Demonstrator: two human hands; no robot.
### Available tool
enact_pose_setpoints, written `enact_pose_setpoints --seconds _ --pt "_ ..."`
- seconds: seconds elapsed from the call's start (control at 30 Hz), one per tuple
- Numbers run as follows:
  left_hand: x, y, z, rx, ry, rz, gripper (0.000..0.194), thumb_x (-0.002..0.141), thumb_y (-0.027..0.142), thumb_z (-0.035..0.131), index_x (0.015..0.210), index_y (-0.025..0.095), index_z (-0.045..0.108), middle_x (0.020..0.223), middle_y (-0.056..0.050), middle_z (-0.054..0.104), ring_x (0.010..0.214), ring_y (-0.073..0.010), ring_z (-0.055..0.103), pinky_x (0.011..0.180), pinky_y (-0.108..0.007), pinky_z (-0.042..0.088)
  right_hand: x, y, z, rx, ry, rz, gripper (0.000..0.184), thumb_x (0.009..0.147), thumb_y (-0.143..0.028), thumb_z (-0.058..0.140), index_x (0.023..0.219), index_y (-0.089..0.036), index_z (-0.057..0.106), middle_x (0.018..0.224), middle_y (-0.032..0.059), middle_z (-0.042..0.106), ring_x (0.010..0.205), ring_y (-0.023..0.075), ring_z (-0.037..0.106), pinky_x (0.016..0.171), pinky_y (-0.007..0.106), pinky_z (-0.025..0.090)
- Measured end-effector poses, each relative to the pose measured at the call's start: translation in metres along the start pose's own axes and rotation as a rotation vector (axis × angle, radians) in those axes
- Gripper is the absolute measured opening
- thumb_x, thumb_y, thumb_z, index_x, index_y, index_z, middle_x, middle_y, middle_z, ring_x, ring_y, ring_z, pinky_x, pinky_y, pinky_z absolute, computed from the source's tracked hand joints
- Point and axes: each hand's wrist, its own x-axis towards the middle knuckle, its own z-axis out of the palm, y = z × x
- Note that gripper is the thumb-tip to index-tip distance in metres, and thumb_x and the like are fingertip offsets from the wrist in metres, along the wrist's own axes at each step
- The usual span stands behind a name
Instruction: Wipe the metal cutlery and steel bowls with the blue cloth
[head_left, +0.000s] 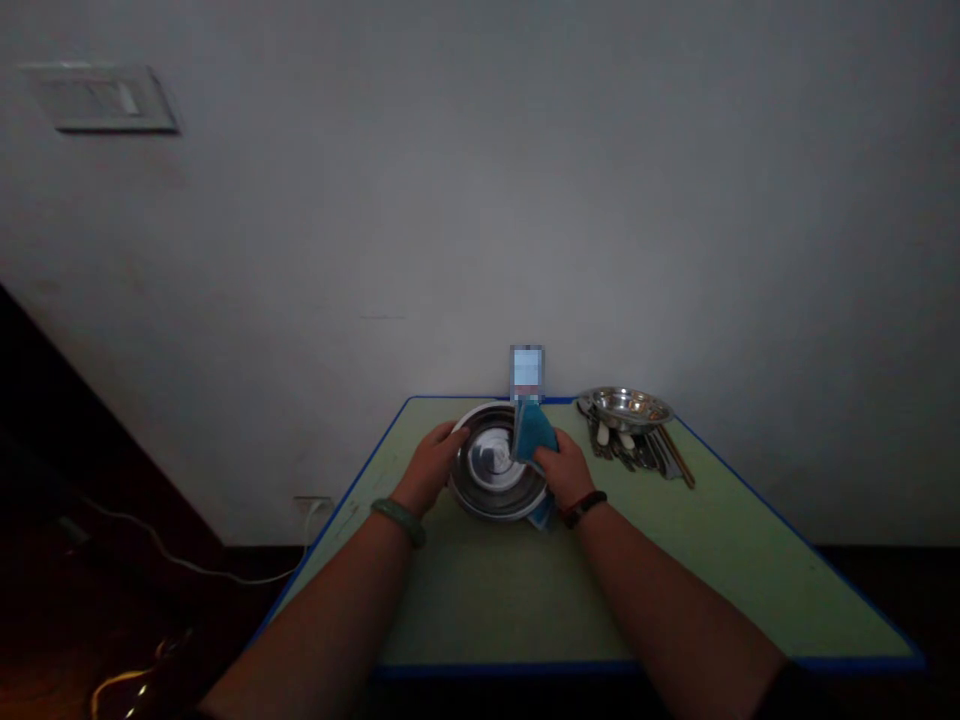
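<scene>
A shiny metal bowl (pixel 491 458) is held tilted over the table, its inside turned toward me. My left hand (pixel 431 467) grips its left rim, the thumb over the edge and the other fingers mostly hidden behind. On the right side, my right hand (pixel 564 468) is closed on a folded blue cloth (pixel 535 432), which covers part of the bowl's right rim. Another bit of blue shows below that hand, beside the bowl's lower right edge. Whether the bowl touches the tabletop is hard to make out.
The light green table (pixel 510 600) has a blue edge and stands against a grey wall. A lit phone-like screen (pixel 527 368) is upright at the back. At the back right, a shallow metal dish (pixel 631 408) rests on several utensils (pixel 652 455), some with white handles.
</scene>
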Motion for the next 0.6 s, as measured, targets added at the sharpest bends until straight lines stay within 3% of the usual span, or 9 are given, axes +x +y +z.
enact_pose_setpoints --seconds 0.2,0.33,0.6 --pt "-0.004 0.002 0.003 0.069 -0.018 -0.034 0.034 0.073 0.037 0.053 0.097 0.016 0.066 0.054 0.004 0.055 0.040 -0.0109 0.046 0.034 -0.020 0.031 0.005 0.006 0.000 0.047 0.043 0.034 0.018 0.058 -0.023 0.055 0.074 -0.017 0.063 0.065 -0.0015 0.063 0.063 0.0158 0.053 0.059 0.027 0.041" --pt "-0.005 0.000 0.008 -0.048 0.011 -0.035 0.029 0.076 0.032 0.051 0.098 0.016 0.061 0.052 0.005 0.049 0.039 -0.0104 0.046 0.034 -0.020 0.037 0.005 0.010 0.005 0.177 0.012 0.128 0.024 0.061 -0.025 0.057 0.083 -0.018 0.061 0.072 -0.0007 0.066 0.066 0.0172 0.058 0.061 0.028 0.045" --pt "-0.006 -0.003 0.017 -0.213 -0.009 -0.147 0.046 0.077 0.025 0.052 0.122 0.026 0.040 0.089 -0.003 0.060 0.053 -0.0124 0.059 0.042 -0.027 0.051 0.007 0.022 0.014 0.352 -0.063 0.184 0.037 0.064 -0.031 0.062 0.100 -0.020 0.058 0.086 0.0014 0.070 0.078 0.0198 0.064 0.073 0.034 0.051"
